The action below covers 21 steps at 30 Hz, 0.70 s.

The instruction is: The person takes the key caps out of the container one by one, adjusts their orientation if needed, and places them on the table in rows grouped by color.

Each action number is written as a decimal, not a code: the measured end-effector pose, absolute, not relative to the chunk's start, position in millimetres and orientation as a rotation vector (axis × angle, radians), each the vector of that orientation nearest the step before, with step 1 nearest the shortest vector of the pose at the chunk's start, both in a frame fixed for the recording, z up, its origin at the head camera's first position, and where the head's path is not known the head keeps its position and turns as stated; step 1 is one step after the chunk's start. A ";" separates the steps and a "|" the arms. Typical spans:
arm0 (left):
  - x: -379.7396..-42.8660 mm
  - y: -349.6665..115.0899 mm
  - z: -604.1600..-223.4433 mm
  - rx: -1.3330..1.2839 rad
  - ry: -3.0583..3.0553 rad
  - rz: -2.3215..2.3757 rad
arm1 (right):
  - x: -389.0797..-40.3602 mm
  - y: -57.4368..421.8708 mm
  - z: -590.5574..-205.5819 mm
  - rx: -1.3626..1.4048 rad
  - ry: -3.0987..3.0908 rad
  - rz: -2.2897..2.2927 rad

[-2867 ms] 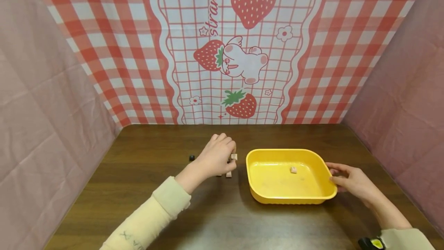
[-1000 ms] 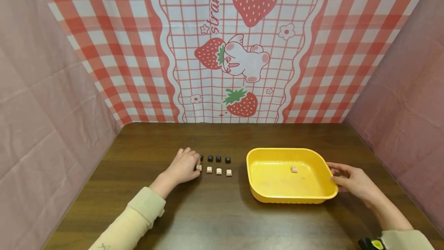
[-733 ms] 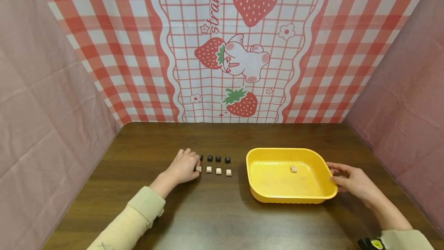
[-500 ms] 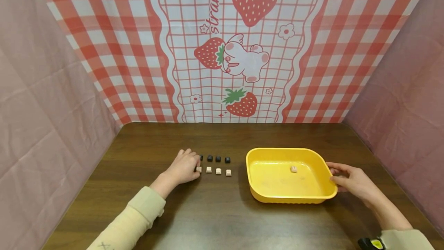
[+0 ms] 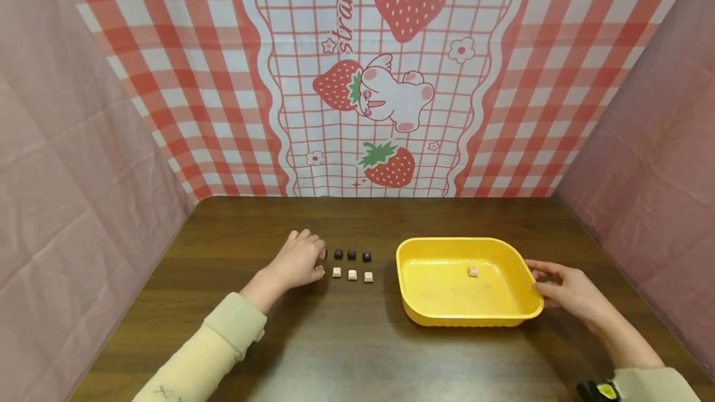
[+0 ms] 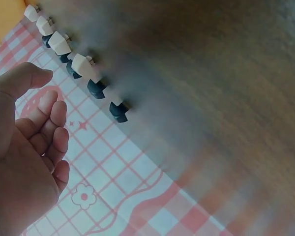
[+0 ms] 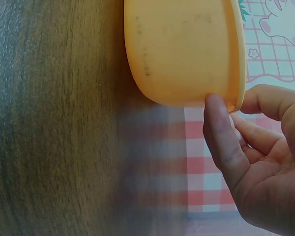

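My left hand [image 5: 298, 259] hovers at the left end of two short rows of keycaps. In the left wrist view its thumb and loosely bent fingers stand apart with nothing between them. The front row is of cream keycaps [image 5: 352, 275]; the endmost cream keycap [image 6: 84, 67] is hidden by the hand in the head view. Behind them runs a row of black keycaps [image 5: 351, 255], its left end also covered by the hand. My right hand [image 5: 571, 290] pinches the right rim of a yellow tray [image 5: 475, 317] between thumb and fingers. One pinkish keycap [image 5: 473, 272] lies inside the tray.
Everything stands on a dark wooden table [image 5: 357, 358]. A red-checked strawberry cloth [image 5: 223, 110] hangs at its back edge, with plain pink cloths [image 5: 653, 141] on either side. The tray is to the right of the keycap rows.
The left hand has gone from beside the tray to the rows' left end, set a cream keycap down there, let go and lifted slightly. The right hand and tray stay in place.
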<state>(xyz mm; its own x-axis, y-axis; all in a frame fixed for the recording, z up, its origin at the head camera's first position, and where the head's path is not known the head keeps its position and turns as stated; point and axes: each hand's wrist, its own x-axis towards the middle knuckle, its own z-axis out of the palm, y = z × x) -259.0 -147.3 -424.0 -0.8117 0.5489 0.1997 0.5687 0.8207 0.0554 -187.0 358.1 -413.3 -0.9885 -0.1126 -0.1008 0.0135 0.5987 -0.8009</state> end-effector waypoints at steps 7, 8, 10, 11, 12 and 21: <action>-263.9 -140.2 -406.8 -0.880 -2.810 -0.152 | -187.6 358.4 -412.8 -0.103 2.684 -1.349; -264.4 -138.0 -402.5 -0.881 -2.805 -0.157 | -187.8 358.6 -412.9 -0.106 2.688 -1.350; -265.6 -132.8 -394.2 -0.886 -2.801 -0.159 | -188.0 358.9 -413.0 -0.109 2.693 -1.353; -266.3 -129.7 -390.1 -0.890 -2.798 -0.154 | -188.1 358.9 -413.0 -0.109 2.691 -1.356; -266.8 -126.5 -386.2 -0.896 -2.792 -0.153 | -188.1 358.9 -413.0 -0.106 2.691 -1.357; -268.1 -89.5 -360.1 -0.964 -2.760 -0.112 | -187.1 357.6 -411.2 -0.090 2.680 -1.353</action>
<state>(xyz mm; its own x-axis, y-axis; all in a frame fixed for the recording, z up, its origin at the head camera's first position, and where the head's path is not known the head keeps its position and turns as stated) -268.1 -89.5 -360.1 -0.7622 0.6064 0.2267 0.6228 0.7824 0.0010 -187.1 357.6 -411.2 -0.9887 -0.1153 -0.0960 0.0087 0.5944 -0.8042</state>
